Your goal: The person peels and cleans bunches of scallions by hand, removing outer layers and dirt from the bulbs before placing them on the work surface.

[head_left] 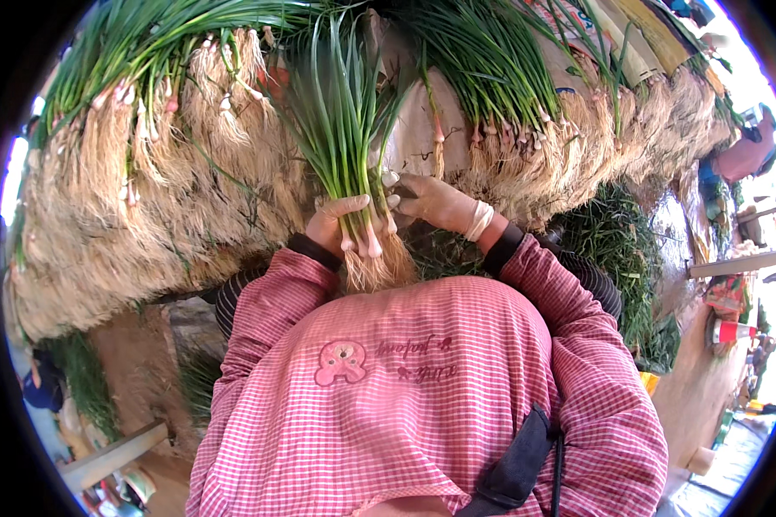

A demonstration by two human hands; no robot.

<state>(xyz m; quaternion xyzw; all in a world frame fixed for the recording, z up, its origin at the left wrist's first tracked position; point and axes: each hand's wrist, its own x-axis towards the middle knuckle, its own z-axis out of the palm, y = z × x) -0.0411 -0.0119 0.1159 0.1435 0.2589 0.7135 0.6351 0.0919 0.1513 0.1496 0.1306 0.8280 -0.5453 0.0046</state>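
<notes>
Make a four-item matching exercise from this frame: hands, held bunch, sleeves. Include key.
Column one
1. Left hand
2. Right hand
3. Held bunch
4. Sleeves

Column two
A. Pink-and-white checked, with dark cuffs
B. White band around the wrist
C. Green leaves toward the top of the picture, pale roots below
D. Thumb laid across the stalks

Right pairs: 1-D, 2-B, 3-C, 4-A

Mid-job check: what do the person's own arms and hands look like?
Both sleeves are red-and-white checked, with dark cuffs. A white band circles the right wrist. Whitish coverings seem to cap some of the right hand's fingers; tape or glove, I cannot tell.
</notes>
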